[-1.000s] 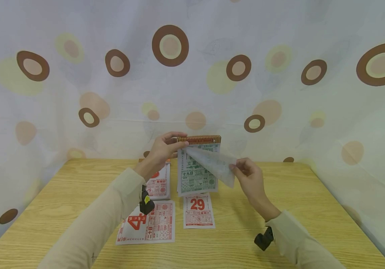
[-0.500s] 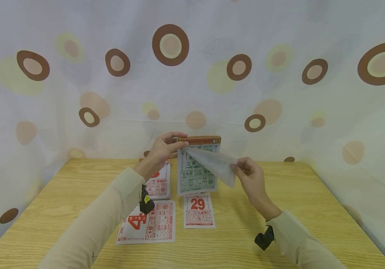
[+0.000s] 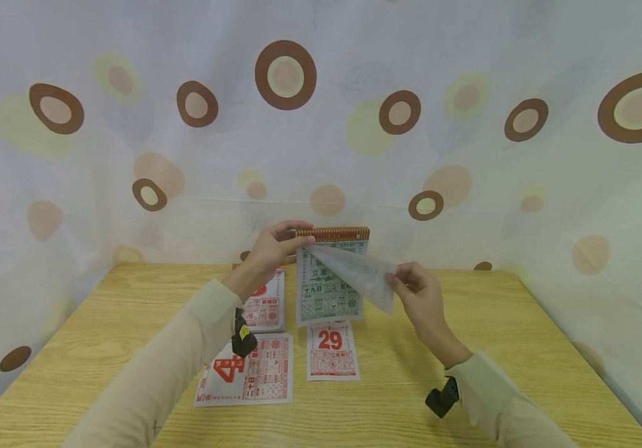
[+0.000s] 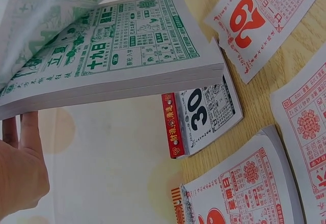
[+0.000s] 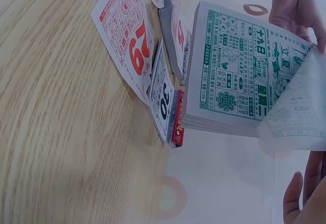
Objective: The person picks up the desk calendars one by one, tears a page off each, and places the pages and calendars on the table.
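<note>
A thick tear-off calendar (image 3: 329, 295) with green print is held up above the table. Its upper left corner is gripped by my left hand (image 3: 267, 255), thumb on the front and fingers behind. My right hand (image 3: 423, 302) pinches the lower right corner of the calendar's thin top sheet (image 3: 365, 277) and holds it pulled aside to the right. That sheet slants across the pad, baring the green page below; near the left thumb it still meets the pad. In the right wrist view the sheet (image 5: 300, 117) looks translucent, and my right hand (image 5: 308, 196) is partly cut off.
Below the held pad lie a loose sheet (image 3: 330, 351) marked 29 and a small calendar (image 4: 201, 114) showing 30. To the left are a red-printed calendar (image 3: 264, 308) and a larger loose sheet (image 3: 267, 373). A patterned cloth (image 3: 332, 155) hangs behind the wooden table (image 3: 483, 386).
</note>
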`<state>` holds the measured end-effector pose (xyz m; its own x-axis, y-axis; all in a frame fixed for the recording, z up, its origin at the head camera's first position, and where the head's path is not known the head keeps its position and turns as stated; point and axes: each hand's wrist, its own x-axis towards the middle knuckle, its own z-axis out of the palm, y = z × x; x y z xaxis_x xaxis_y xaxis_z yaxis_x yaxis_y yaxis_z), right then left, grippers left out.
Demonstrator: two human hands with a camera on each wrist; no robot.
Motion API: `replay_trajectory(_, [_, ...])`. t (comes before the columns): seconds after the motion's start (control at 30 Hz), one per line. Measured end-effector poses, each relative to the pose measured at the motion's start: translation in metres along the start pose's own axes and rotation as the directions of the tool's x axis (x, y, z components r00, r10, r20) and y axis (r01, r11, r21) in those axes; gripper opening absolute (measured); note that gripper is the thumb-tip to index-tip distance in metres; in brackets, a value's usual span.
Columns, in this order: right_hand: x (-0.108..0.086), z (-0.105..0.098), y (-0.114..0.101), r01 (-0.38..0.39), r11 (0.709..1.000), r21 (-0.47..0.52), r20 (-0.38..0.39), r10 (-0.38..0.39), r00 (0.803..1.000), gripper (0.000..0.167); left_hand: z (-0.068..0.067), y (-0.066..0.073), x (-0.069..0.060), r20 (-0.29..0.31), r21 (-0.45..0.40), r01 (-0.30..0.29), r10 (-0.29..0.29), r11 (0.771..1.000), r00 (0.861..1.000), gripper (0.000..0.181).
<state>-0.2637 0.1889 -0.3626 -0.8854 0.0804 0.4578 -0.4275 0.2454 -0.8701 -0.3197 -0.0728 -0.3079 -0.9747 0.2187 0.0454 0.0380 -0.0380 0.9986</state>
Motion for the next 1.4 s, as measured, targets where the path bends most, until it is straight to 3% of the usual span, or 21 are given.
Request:
replay_trajectory(0.37, [-0.0003,-0.0008,-0.0024,-0.015,1.000,0.014,0.010,0.015,1.000,0.012,-0.0028,-0.0005,-0.0005,0.033,-0.006,0.011,-0.011,1.000,0.999,0.034])
replay_trajectory(0.77, [0.0004,-0.0036,-0.0050,-0.074,0.996,0.059,0.032,0.072,0.997,0.004,-0.0042,0.0001,0.0000,0.030,0.017,0.014,-0.015,1.000,0.999,0.032])
replay_trajectory(1.0, [0.0006,-0.0037,-0.0069,-0.090,0.991,0.100,0.032,0.088,0.996,0.007,-0.0041,0.0005,-0.0006,0.027,0.028,0.015,-0.016,1.000,1.000,0.031])
replay_trajectory(1.4, [0.0006,-0.0050,-0.0083,-0.121,0.989,0.090,0.018,0.120,0.993,0.006,-0.0045,0.0015,-0.0017,0.045,0.015,0.007,-0.008,1.000,0.999,0.032])
